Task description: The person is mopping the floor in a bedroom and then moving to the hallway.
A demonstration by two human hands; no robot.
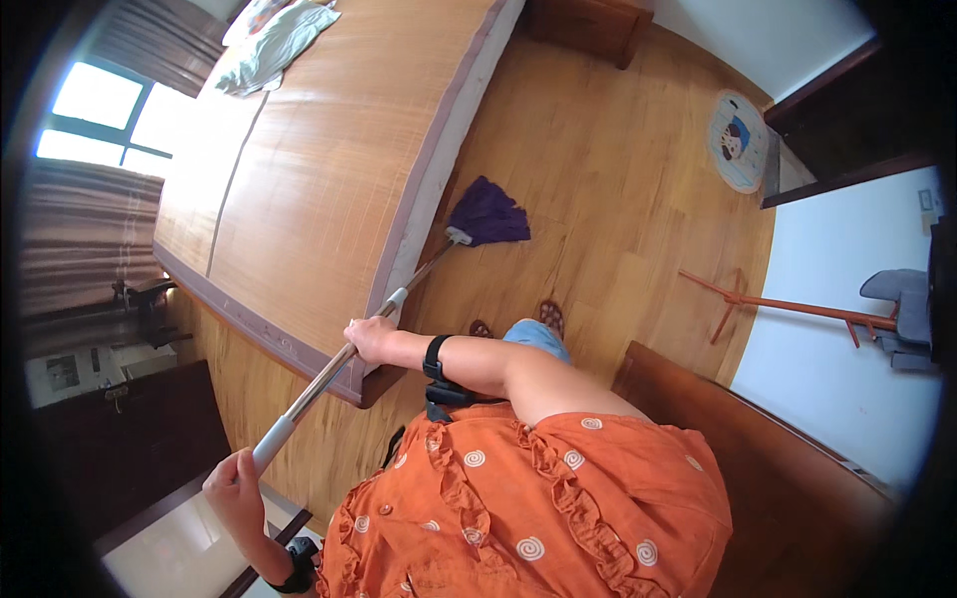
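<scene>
A mop with a purple cloth head and a metal pole slants across the view from lower left to upper middle. My left hand is closed round the grey grip at the pole's upper end. Farther down the pole, beside the bed corner, my right hand is wrapped round it below a light grey collar. The mop head lies spread on the wooden floor, next to the long side of the bed. Both wrists wear black bands.
Green and white bedding lies on the bed's mat. At right are a wooden coat stand, an oval mat by the doorway, and a brown wooden panel. A wooden cabinet stands at the far side.
</scene>
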